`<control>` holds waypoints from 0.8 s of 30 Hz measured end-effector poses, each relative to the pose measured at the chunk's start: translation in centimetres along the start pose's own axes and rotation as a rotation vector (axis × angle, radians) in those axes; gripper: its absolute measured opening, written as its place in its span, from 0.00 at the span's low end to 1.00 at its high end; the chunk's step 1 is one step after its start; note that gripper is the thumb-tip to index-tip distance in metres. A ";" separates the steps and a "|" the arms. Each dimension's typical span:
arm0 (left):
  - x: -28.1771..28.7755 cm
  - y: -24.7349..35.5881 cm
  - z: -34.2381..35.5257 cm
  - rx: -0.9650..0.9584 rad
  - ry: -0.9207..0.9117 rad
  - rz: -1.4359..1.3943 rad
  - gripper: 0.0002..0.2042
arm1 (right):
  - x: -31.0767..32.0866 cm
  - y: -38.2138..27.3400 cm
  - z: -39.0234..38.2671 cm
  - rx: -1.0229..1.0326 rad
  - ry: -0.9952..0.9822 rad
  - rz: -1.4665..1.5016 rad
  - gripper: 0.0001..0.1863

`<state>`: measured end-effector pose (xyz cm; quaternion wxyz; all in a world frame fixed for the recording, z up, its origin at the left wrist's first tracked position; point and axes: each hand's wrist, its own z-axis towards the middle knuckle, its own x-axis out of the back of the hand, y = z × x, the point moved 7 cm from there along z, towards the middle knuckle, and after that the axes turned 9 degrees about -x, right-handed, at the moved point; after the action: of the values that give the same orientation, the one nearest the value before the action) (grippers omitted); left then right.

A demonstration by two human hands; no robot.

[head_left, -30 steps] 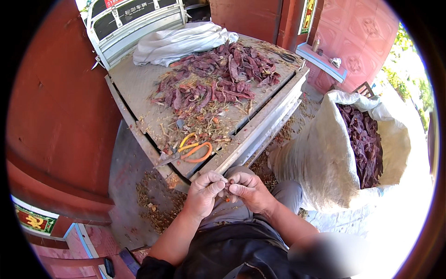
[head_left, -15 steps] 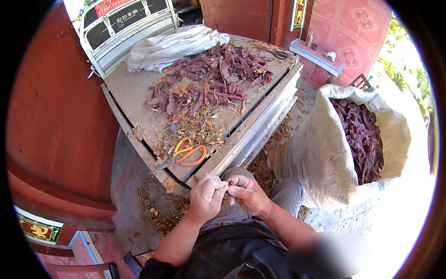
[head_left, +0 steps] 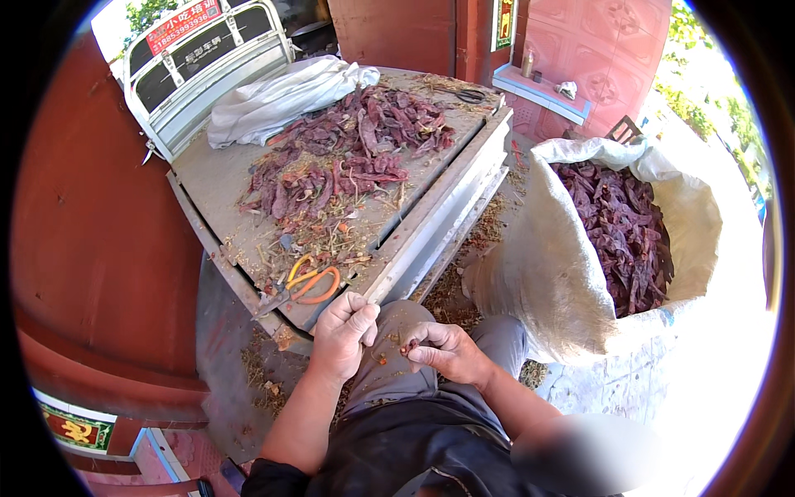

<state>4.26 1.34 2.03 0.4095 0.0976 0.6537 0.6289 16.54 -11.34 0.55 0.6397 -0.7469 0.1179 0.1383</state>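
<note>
My left hand is closed in a pinch above my left thigh, beside the truck bed's near corner. What its fingers hold, if anything, is too small to tell. Apart from it, over my lap, my right hand pinches a small dark red piece of dried chili between thumb and fingers. Ahead of my left hand, scissors with orange and yellow handles lie on the bed's corner, blades towards the left. Beyond them a heap of wrinkled dried red chilies is spread over the truck bed, among stems and scraps.
To my right stands a large open white sack filled with dark red dried chilies. A crumpled white sack lies at the bed's far left. Dark-handled scissors rest near its far right corner. Plant scraps litter the ground.
My hands, which were together at the fingertips, have parted. The left has shifted left, and the right has stayed over my lap with the small chili piece. The whole view has shifted slightly.
</note>
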 end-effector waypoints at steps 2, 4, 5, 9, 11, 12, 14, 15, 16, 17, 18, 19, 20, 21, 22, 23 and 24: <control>-0.5 -0.7 -0.1 0.023 -0.016 0.327 0.03 | 1.0 -1.1 -1.5 0.026 0.116 -0.030 0.07; -1.8 -2.4 0.0 -0.025 -0.185 0.659 0.06 | 1.6 -3.5 -3.3 0.100 0.224 -0.090 0.07; -3.4 -2.3 0.2 -0.152 -0.287 0.801 0.09 | 2.3 -4.7 -4.5 0.138 0.280 -0.128 0.08; -5.0 -2.7 1.3 -0.276 -0.382 0.861 0.14 | 6.2 -13.7 -10.9 0.385 0.747 -0.539 0.09; -4.4 -1.3 2.4 -0.305 -0.345 0.801 0.14 | 7.7 -19.2 -14.6 0.504 1.103 -0.866 0.10; -4.0 -0.7 2.9 -0.317 -0.327 0.773 0.14 | 8.2 -21.5 -16.0 0.530 1.270 -1.024 0.11; -2.7 1.4 4.1 -0.381 -0.239 0.796 0.13 | 8.5 -25.0 -17.6 0.531 1.560 -1.307 0.12; -1.6 2.3 4.8 -0.423 -0.212 0.829 0.12 | 8.2 -26.0 -17.6 0.537 1.660 -1.411 0.12; 0.0 3.3 5.4 -0.466 -0.182 0.863 0.12 | 7.8 -26.2 -17.2 0.576 1.702 -1.452 0.13; 1.9 4.4 5.8 -0.493 -0.106 0.895 0.11 | 7.4 -26.3 -16.6 0.618 1.743 -1.488 0.15; 3.6 5.6 6.3 -0.412 -0.048 0.879 0.11 | 6.5 -25.6 -15.8 0.697 1.656 -1.406 0.15; 5.9 6.5 7.2 -0.444 0.008 0.881 0.11 | 5.5 -24.8 -14.4 0.769 1.541 -1.343 0.15; 8.5 6.8 8.2 -0.476 0.056 0.874 0.12 | 4.7 -23.5 -12.5 0.813 1.401 -1.281 0.14; 11.1 7.4 9.3 -0.475 0.125 0.909 0.12 | 4.1 -22.0 -9.7 0.794 1.229 -1.233 0.14; 13.5 7.8 10.4 -0.474 0.189 0.938 0.13 | 3.6 -20.3 -6.6 0.745 1.068 -1.203 0.13; 16.0 8.4 11.3 -0.475 0.249 0.985 0.13 | 3.3 -18.3 -2.9 0.685 0.896 -1.162 0.13; 18.4 9.0 12.1 -0.476 0.308 1.025 0.13 | 2.8 -16.3 0.5 0.622 0.750 -1.146 0.13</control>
<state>-3.12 23.84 4.09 -0.0360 0.2143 0.4156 0.8832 24.85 -8.29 14.49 0.7101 -0.4730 -0.0456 -0.5196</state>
